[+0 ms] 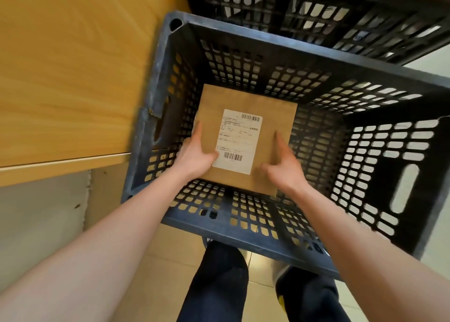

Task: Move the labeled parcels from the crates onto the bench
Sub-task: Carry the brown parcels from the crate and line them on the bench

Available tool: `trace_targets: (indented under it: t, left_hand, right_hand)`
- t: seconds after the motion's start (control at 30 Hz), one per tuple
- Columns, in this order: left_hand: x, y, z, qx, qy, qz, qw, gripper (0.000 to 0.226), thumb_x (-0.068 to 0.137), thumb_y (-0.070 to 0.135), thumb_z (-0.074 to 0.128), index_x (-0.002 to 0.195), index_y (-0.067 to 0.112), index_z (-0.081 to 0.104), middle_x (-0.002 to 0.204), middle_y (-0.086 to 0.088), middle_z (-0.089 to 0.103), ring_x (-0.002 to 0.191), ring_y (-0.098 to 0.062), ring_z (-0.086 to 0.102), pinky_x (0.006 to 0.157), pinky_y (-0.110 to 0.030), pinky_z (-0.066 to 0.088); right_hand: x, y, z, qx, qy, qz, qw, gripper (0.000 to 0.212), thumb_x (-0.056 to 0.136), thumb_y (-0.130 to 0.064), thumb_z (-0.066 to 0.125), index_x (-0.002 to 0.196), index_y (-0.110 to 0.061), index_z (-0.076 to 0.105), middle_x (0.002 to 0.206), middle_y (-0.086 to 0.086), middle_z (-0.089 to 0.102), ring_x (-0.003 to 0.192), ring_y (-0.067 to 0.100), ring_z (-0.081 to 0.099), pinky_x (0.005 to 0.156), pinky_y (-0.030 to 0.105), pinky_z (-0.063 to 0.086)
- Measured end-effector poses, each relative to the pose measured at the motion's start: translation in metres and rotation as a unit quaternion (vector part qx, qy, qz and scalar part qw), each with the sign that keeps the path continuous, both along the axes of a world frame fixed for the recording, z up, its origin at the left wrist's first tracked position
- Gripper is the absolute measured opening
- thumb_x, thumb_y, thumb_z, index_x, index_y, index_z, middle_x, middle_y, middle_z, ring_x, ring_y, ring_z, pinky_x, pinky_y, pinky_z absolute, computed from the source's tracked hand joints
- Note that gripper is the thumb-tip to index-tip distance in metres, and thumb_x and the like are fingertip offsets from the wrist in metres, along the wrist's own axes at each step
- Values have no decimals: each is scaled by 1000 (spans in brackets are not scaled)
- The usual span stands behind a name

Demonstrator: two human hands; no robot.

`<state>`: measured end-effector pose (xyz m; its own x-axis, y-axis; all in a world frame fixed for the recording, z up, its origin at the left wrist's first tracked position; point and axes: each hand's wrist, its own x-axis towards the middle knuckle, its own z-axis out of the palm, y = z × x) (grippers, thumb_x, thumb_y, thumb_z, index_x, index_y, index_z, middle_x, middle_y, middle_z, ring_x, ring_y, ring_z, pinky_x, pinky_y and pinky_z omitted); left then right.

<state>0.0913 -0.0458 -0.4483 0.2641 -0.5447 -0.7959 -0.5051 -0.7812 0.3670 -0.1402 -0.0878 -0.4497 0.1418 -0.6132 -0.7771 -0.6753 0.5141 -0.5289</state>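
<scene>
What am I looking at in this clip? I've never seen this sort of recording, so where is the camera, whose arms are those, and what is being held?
There is only one picture, taken by a wide-angle camera worn on a person's head, looking forward and down. There is no machine: the two bare arms coming in from the bottom belong to the wearer, and the dark trouser legs and shoes below are theirs too.

Both hands are inside a dark slatted plastic crate that stands on a tiled floor. The left hand and the right hand have a grip on a flat brown parcel, one at each side, with thumbs on top. A white shipping label with barcodes faces up.

A second crate sits behind the first. The light wooden surface at the left is the bench, where the parcel should go.
</scene>
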Motion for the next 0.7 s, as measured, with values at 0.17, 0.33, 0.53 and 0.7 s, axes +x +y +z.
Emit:
trace_targets:
  t: [0.17,0.33,0.53,0.7]
  left_hand:
    - [-19,7,54,-42,-19,-9,999,99,90,36,71,158,52,0,160,-7,23,130,-24,46,96,-36,42]
    - [-42,15,139,-59,-41,-49,996,104,88,47,73,149,66,-8,166,-4,7,146,-33,33,104,-50,43]
    - [-78,21,258,-86,-54,-38,994,111,86,45,77,144,72,-14,167,-4,3,150,-36,23,109,-65,37]
    - [-101,28,338,-94,-60,-11,994,112,86,41,77,141,74,-15,168,-7,1,151,-35,20,112,-64,32]
  right_hand:
    - [-9,9,57,-30,21,-15,999,110,81,-28,81,159,-41,6,164,2,21,149,21,27,119,42,26]
    - [-21,20,150,-44,35,-52,997,114,81,-25,83,156,-52,3,165,7,11,150,24,24,118,46,29]
    - [-46,23,269,-86,50,-68,993,111,80,-25,83,156,-51,5,162,3,14,149,25,25,115,57,36]
    - [-64,25,348,-115,47,-62,990,108,83,-22,81,157,-49,7,161,1,17,146,23,27,114,57,38]
